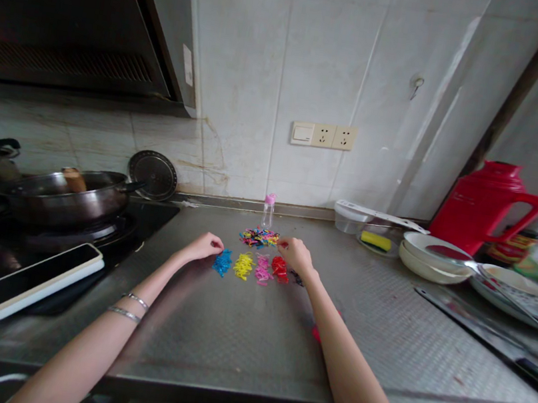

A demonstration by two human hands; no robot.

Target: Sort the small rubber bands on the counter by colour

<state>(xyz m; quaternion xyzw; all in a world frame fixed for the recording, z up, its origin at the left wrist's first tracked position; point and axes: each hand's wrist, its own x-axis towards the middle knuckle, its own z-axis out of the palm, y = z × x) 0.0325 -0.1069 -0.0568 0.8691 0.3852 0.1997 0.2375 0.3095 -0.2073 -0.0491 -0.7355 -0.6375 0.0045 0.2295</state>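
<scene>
Small, thin colored bands, like little rubber bands, lie in piles on the steel counter. A mixed-color pile (257, 237) sits at the back. In front of it runs a row: a blue pile (222, 262), a yellow pile (243, 265), a pink pile (262, 270), a red pile (280, 270) and a dark pile (296, 277), partly hidden by my right wrist. My left hand (205, 247) is pinched at the blue pile's left edge. Fingers pinched too, my right hand (294, 255) is at the mixed pile's right edge. Anything between either set of fingertips is too small to tell.
Behind the piles stands a small clear bottle (268, 211) with a pink cap. A phone (29, 283) and a pan (70, 199) are on the left. To the right are bowls (433, 270), a red thermos (475, 205), a yellow sponge (375, 241) and a long knife (476, 337).
</scene>
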